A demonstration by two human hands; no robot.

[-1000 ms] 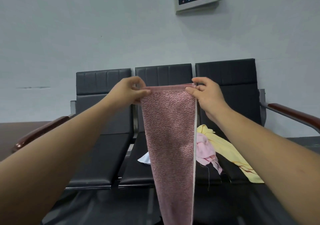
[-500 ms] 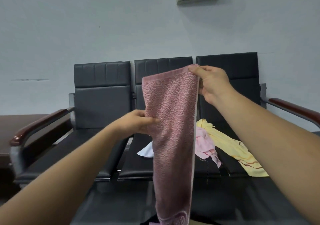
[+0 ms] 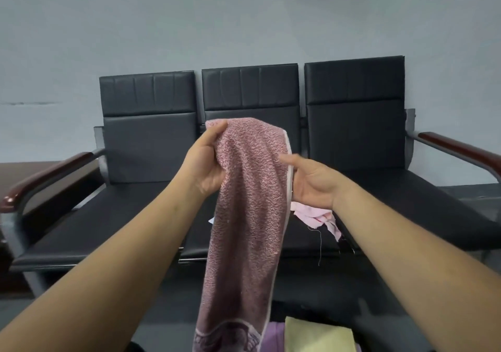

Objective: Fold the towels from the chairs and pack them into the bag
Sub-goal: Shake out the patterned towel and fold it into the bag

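A person stands before a row of three black chairs (image 3: 147, 145) set against a grey wall (image 3: 244, 20), holding up a dusty-pink towel (image 3: 249, 216) with both bare arms outstretched. The left hand (image 3: 206, 167) grasps the towel's upper left corner, thumb laid across the front of the cloth and the fingers hidden behind it. The right hand (image 3: 314, 183) holds the white-trimmed right edge a little lower down, its thumb pressed on the front face while its fingers lie out of sight behind the fabric. The towel is folded lengthwise into a narrow strip and hangs in the air in front of the middle chair, touching no seat, with a patterned band showing at its lower end.

A crumpled pale-pink cloth (image 3: 318, 217) lies on the seats behind the right wrist, about where the middle and right chairs meet, and a small white scrap (image 3: 211, 220) peeks out to the left of the hanging towel. At the bottom edge of the view, a folded yellow towel (image 3: 317, 336) lies beside a purple cloth (image 3: 273, 335); what they rest in cannot be made out.
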